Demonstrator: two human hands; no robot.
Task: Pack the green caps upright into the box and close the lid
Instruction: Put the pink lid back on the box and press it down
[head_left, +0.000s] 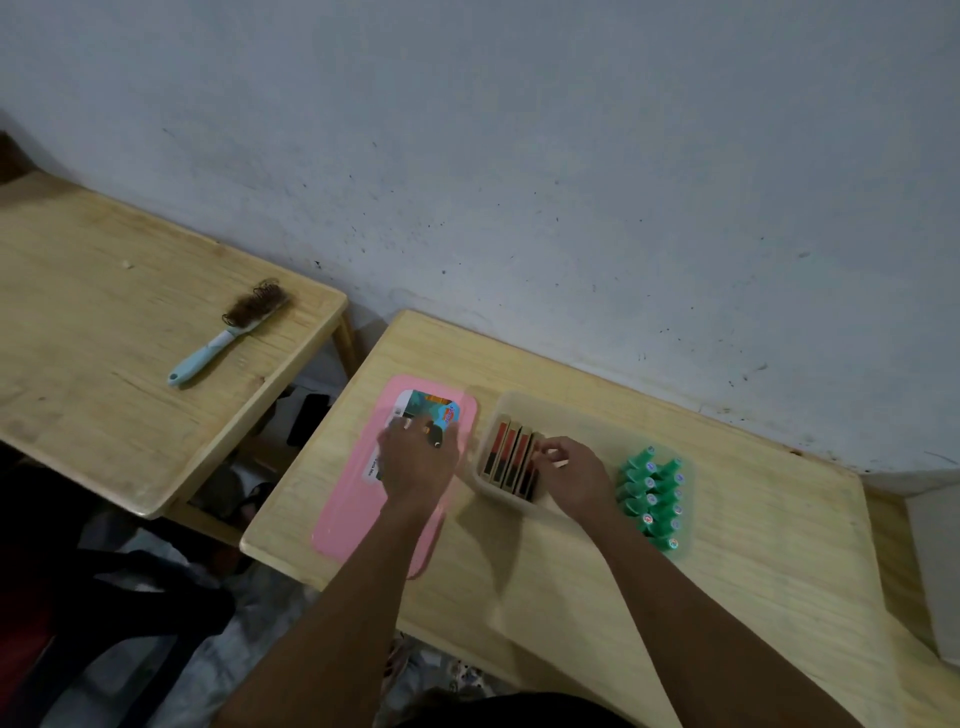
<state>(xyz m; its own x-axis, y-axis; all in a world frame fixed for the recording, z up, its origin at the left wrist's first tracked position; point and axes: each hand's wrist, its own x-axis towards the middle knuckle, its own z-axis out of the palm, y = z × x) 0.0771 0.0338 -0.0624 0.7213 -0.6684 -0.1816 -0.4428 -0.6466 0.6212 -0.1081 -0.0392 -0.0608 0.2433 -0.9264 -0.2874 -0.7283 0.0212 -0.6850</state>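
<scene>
The green caps (652, 493) sit bunched on the table (571, 597) at three o'clock from the box (582, 418), none of them inside yet. The right hand (571, 473) curls over the wooden slabs (511, 457) in the box's nine-o'clock half; through the blur I cannot tell whether it grips one. The left hand (418, 457) rests flat on the pink lid (353, 519), at nine o'clock. I'd crowd the slabs tight first, leaving room for the caps to stand upright.
</scene>
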